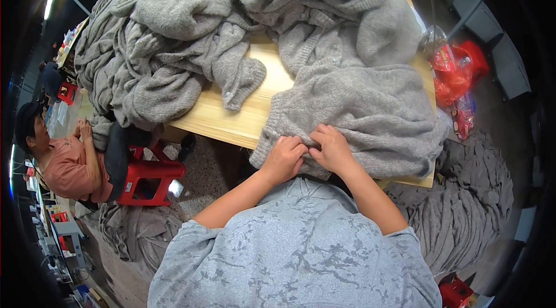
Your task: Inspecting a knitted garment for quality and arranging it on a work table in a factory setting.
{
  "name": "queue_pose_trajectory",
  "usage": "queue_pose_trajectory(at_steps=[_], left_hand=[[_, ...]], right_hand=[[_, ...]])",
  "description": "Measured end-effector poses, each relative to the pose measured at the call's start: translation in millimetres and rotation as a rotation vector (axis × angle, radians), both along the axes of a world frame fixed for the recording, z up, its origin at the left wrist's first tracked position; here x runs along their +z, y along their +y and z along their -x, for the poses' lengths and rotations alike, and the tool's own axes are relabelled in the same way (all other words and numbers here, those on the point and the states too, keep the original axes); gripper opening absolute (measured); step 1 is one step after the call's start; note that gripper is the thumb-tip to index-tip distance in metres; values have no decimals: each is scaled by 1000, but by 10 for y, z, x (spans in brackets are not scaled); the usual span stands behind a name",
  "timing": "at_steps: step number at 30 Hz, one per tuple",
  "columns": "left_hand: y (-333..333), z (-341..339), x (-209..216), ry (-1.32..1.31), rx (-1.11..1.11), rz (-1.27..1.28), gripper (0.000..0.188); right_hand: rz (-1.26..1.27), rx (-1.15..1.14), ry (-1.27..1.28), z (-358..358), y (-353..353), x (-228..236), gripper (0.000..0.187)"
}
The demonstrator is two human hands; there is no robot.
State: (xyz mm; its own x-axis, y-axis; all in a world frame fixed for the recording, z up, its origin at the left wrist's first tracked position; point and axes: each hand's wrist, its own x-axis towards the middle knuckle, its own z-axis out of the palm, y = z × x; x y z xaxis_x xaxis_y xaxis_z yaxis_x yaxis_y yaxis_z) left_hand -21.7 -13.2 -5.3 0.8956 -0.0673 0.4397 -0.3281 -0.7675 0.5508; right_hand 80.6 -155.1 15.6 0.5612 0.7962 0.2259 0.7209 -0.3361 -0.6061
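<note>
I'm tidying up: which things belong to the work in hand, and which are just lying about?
In the work:
grey fuzzy knitted garment, under left hand and right hand
pale wooden table beneath it
grey knitted pile on the table, probably

Apparently lying about:
bright red plastic bag, right of the table
shiny red plastic packet near it

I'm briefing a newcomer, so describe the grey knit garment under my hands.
On the pale wooden table, find the near right corner. There lies a grey knit garment, ribbed band toward the left. Unlike the heaped grey knits beyond, it lies under your left hand and right hand.
</note>
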Motion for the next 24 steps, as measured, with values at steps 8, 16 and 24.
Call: queue_pose_trajectory(at_steps=[8, 16, 24], left_hand=[[-34, -34, -9, -46, 89, 68, 24], [-14, -6, -61, -33, 57, 44, 24], [-27, 11, -60, -16, 67, 41, 23]], right_hand=[[158, -58, 298, -121, 38, 22, 19], [218, 3, -9, -26, 47, -66, 16], [278, 126, -5, -38, 0, 7, 11]])
